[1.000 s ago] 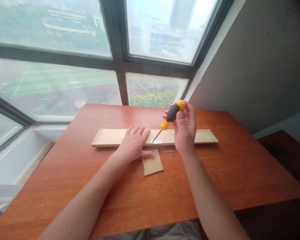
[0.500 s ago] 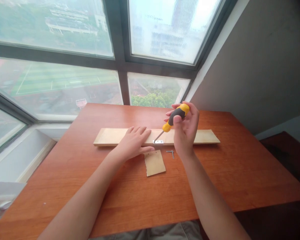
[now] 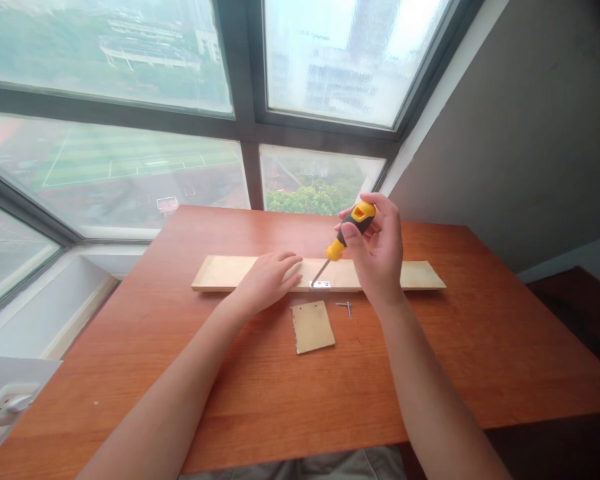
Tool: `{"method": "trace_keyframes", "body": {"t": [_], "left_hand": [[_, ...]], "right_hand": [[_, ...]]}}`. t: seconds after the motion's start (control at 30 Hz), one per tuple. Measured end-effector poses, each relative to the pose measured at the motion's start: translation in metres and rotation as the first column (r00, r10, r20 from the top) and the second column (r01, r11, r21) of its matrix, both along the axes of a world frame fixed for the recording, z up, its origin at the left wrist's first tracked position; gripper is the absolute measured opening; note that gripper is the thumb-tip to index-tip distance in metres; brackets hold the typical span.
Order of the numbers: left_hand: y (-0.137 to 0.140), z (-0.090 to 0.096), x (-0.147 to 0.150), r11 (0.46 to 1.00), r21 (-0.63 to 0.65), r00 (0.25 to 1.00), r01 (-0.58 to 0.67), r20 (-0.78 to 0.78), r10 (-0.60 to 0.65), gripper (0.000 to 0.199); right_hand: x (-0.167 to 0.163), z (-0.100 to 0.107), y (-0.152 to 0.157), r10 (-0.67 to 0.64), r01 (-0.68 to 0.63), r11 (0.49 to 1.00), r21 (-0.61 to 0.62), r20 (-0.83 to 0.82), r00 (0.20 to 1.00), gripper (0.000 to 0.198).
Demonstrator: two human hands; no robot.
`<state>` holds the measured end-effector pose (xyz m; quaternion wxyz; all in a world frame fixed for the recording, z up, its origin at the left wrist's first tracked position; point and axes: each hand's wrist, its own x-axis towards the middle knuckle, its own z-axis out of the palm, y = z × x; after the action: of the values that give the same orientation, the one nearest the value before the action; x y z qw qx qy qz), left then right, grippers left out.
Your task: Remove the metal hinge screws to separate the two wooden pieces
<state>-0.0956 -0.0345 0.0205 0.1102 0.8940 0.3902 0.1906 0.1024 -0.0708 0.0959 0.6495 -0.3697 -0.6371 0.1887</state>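
A long pale wooden board (image 3: 420, 274) lies across the table. My left hand (image 3: 267, 280) rests on its top, fingers stretched out and thumb near the front edge. My right hand (image 3: 383, 257) is closed around the handle of a yellow and black screwdriver (image 3: 347, 227), held at a slant. The screwdriver's tip meets the left end of a small metal plate (image 3: 321, 285) on the board's front edge; a screw under the tip is too small to make out. In front of the board lie a thin square wooden piece (image 3: 314, 328) with small holes and a few loose screws (image 3: 346, 307).
The reddish-brown table (image 3: 280, 400) stands against large windows with a dark frame (image 3: 251, 127). A grey slanted wall (image 3: 520, 147) rises at the right. A wall socket (image 3: 13, 403) with a plug is at the lower left, beside the table.
My left thumb has moved up from the square piece to the board's edge, and its fingers have drawn closer together. My right hand has turned the screwdriver handle. The view has shifted slightly.
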Motion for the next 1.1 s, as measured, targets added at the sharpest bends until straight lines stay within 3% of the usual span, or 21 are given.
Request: {"method": "trace_keyframes", "body": {"t": [0.2,0.3,0.37,0.43,0.57,0.8,0.97,1.1], "left_hand": [[0.000,0.003,-0.003,1.000,0.005,0.998,0.003,-0.056,-0.003,0.031],[0.000,0.004,-0.005,1.000,0.007,0.997,-0.010,-0.081,0.011,0.033],[0.000,0.004,-0.005,0.999,0.015,0.993,-0.036,-0.108,0.038,0.036],[0.000,0.004,-0.005,0.998,0.020,0.990,-0.052,-0.128,0.055,0.038],[-0.001,0.004,-0.004,0.998,0.018,0.988,-0.052,-0.146,0.054,0.038],[-0.001,0.005,-0.004,0.999,0.018,0.989,-0.050,-0.141,0.052,0.036],[-0.002,0.003,-0.003,0.997,-0.004,0.995,-0.081,-0.055,0.081,0.040],[-0.001,0.001,-0.002,0.997,0.001,0.995,-0.077,-0.062,0.077,0.037]], "right_hand": [[0.003,0.004,0.006,0.110,-0.108,0.993,-0.040,0.034,0.993,0.033],[0.001,0.001,0.006,-0.045,0.044,0.999,0.013,0.060,0.997,0.034],[-0.002,-0.001,0.006,-0.133,0.132,0.991,0.032,0.043,0.990,0.045],[-0.006,-0.003,0.005,-0.071,0.071,0.997,0.020,-0.025,0.997,0.054],[-0.012,-0.006,0.004,0.133,-0.127,0.991,0.050,-0.144,0.981,0.036],[-0.012,-0.010,0.007,-0.054,0.054,0.999,0.004,0.010,0.998,0.042],[-0.012,-0.013,0.011,-0.036,0.036,0.999,0.007,-0.016,0.999,0.039],[-0.010,-0.016,0.013,0.067,-0.069,0.997,-0.028,-0.091,0.994,0.036]]}}
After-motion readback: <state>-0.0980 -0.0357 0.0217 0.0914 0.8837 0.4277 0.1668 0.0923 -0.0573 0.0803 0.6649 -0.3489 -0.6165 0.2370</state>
